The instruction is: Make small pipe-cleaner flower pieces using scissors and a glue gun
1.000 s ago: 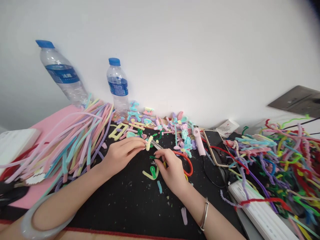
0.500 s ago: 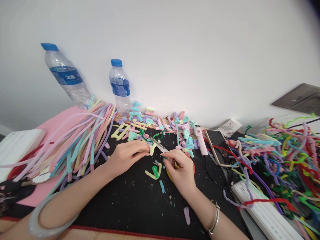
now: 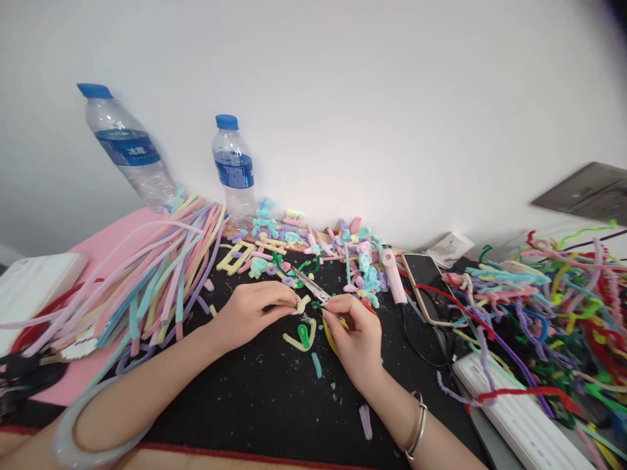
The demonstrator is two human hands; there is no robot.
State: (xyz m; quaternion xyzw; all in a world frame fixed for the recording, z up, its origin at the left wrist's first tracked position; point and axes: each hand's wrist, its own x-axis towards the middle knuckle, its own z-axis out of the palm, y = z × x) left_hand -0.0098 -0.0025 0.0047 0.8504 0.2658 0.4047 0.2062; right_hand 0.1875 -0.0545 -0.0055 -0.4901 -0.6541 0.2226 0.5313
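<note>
My left hand (image 3: 262,307) is closed, its fingertips pinching a pale yellow pipe cleaner (image 3: 304,303) that is bent near its end. Opposite it, my right hand (image 3: 353,329) is pinched on a small dark green pipe cleaner (image 3: 317,304), mostly hidden by the fingers. Scissors (image 3: 313,287) lie under the right hand, blades pointing away to the left; their yellow and red handles show partly beside the palm. Just below the hands, a V-shaped yellow pipe cleaner piece with a green loop (image 3: 304,336) rests on the black mat (image 3: 235,398).
Long pastel pipe cleaners (image 3: 161,274) spread over a pink sheet at left. Two water bottles (image 3: 234,171) stand by the wall. Finished small shapes (image 3: 365,261) line the back. At right are a phone (image 3: 426,287), a white power strip (image 3: 524,411) and tangled pipe cleaners (image 3: 588,326).
The yellow pipe cleaner in my left hand has turned and dropped slightly, with less of it standing up. My right hand has shifted only a little. The scissors stay in place.
</note>
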